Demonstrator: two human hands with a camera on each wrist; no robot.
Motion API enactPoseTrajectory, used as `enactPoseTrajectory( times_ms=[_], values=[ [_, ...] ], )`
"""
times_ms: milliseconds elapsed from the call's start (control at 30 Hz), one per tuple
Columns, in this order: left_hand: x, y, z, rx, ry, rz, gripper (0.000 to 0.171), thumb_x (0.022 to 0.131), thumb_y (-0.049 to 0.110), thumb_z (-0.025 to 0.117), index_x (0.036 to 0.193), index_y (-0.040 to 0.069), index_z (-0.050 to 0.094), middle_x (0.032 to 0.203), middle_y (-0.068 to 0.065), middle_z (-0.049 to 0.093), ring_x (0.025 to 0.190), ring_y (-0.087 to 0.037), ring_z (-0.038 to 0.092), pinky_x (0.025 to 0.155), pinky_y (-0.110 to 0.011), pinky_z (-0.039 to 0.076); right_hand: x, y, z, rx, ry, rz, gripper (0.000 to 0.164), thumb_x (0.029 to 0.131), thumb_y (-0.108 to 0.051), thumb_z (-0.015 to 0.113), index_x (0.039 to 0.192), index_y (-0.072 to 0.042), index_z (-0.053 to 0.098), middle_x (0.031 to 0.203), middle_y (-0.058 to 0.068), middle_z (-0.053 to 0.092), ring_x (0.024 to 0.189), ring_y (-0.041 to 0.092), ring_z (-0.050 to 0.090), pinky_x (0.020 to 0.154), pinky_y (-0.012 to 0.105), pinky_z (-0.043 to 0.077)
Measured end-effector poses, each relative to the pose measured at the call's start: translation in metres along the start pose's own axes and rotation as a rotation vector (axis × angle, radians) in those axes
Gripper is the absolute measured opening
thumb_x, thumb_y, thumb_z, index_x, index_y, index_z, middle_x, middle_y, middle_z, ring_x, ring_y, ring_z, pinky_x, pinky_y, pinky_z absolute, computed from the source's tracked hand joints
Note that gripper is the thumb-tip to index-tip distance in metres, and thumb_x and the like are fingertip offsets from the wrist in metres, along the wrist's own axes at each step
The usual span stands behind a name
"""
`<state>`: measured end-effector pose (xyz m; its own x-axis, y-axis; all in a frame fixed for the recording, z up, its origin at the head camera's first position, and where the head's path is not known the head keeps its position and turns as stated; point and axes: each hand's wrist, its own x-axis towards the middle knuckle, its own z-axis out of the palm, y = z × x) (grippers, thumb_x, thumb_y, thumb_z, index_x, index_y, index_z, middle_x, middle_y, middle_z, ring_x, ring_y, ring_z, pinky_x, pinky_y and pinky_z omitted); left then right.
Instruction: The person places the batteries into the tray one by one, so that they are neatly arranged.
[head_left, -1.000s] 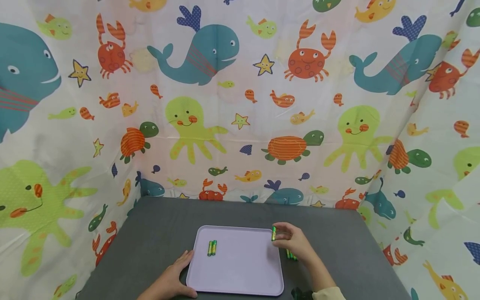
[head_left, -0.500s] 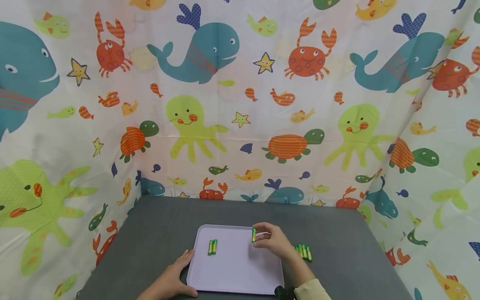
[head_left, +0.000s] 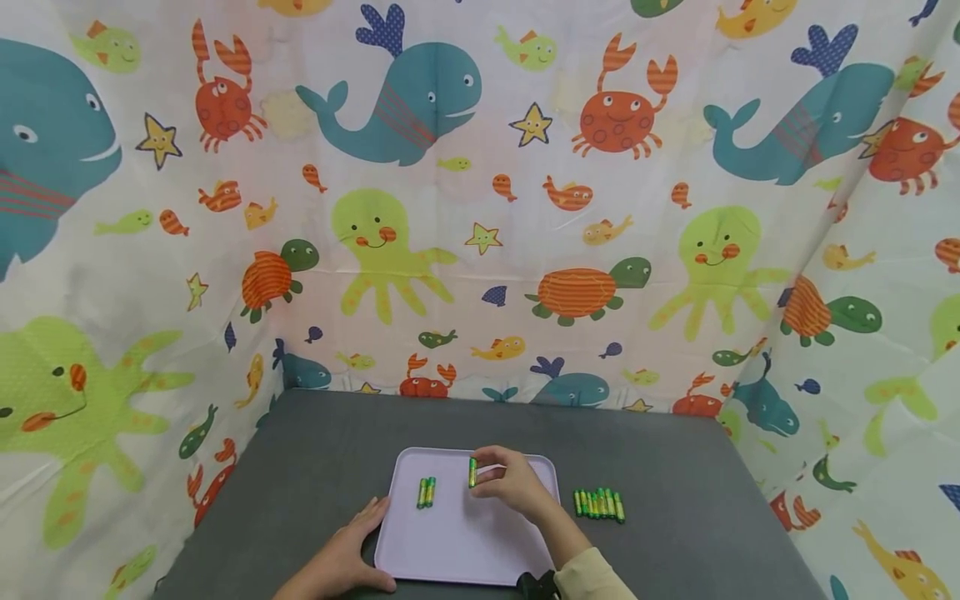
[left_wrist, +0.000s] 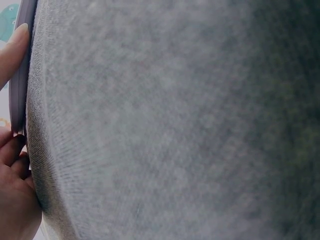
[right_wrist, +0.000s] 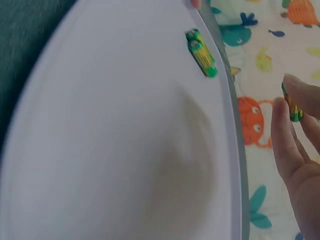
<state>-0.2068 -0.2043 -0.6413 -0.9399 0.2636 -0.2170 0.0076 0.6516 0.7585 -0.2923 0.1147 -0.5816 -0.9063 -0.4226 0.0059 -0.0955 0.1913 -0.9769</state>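
Right hand (head_left: 517, 483) pinches battery (head_left: 472, 472) upright over tray (head_left: 461, 546). Left hand (head_left: 348, 546) at tray's left edge. Pair of batteries (head_left: 422, 492) on tray; battery row (head_left: 599, 504) on counter (head_left: 690, 500) beside tray.

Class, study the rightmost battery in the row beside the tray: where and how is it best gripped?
Probably pinched at its two ends, from above: the rightmost battery is a slim cylinder lying flat, its left side close against the neighbouring battery, while both ends look free.
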Motion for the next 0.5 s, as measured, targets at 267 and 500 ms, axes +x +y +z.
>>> enactPoseTrajectory(
  times_ms=[267,500],
  values=[
    [0.0,0.003,0.0,-0.008,0.002,0.002,0.131,0.055,0.046,0.097,0.16,0.008,0.028,0.165,-0.027,0.02,0.151,-0.05,0.017,0.11,-0.076,0.02,0.013,0.008,0.026,-0.054,0.04,0.035,0.054,0.074,0.008,0.083,0.126,0.002,0.065,0.114,0.019,0.069,0.097,0.034,0.071,0.073,0.031,0.06],
    [0.0,0.002,-0.001,-0.003,-0.003,-0.006,0.13,0.056,0.046,0.097,0.16,0.008,0.028,0.164,-0.026,0.021,0.151,-0.051,0.018,0.11,-0.076,0.02,0.024,0.017,0.048,-0.128,0.07,0.04,0.055,0.068,0.011,0.085,0.12,0.004,0.067,0.106,0.02,0.07,0.088,0.027,0.071,0.072,0.036,0.059]
  ],
)
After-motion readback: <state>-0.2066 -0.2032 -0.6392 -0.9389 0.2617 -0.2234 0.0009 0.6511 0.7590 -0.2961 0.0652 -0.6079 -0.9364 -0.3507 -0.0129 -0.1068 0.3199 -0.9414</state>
